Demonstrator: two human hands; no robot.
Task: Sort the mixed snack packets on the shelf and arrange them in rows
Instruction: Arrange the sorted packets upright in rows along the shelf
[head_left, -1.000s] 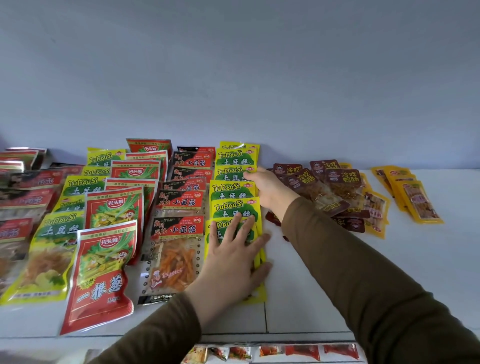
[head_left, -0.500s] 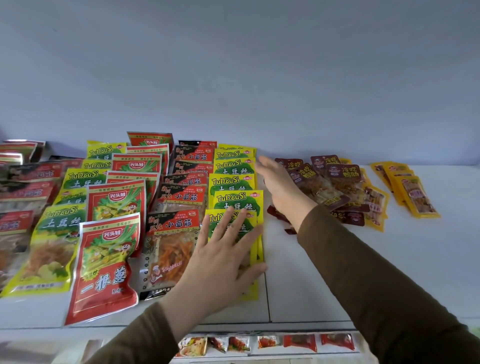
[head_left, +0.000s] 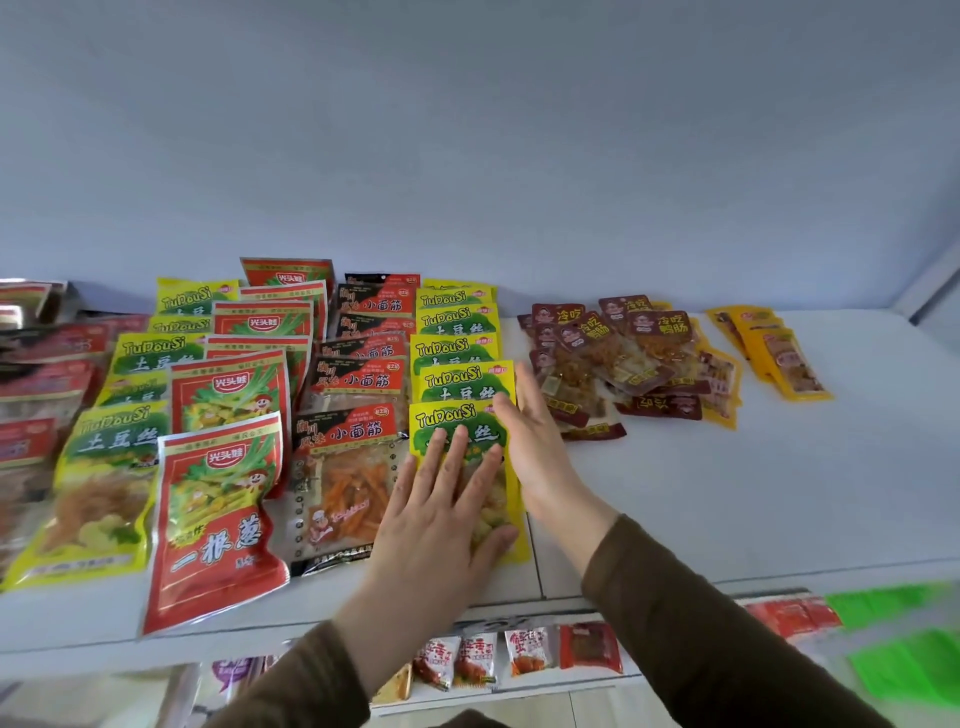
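Snack packets lie in overlapping rows on the white shelf (head_left: 727, 499). My left hand (head_left: 441, 514) lies flat with spread fingers on the front yellow TuDouSi packet (head_left: 447, 415) of a yellow row (head_left: 454, 343). My right hand (head_left: 535, 441) stands on edge with straight fingers against that row's right side. To the left run a black-and-red packet row (head_left: 358, 384), a red packet row (head_left: 223, 499) and another yellow row (head_left: 104, 467). To the right sits a loose pile of small maroon packets (head_left: 613, 358), with yellow ones (head_left: 774, 353) beyond it.
More red and dark packets (head_left: 36, 374) crowd the far left of the shelf. A lower shelf holds small sachets (head_left: 519, 654) and blurred green items (head_left: 904, 660). The blue-grey back wall (head_left: 467, 156) closes the shelf behind.
My right hand has slid back along the yellow row's right edge from the far packets to the front ones. The left hand stays flat on the front packet.
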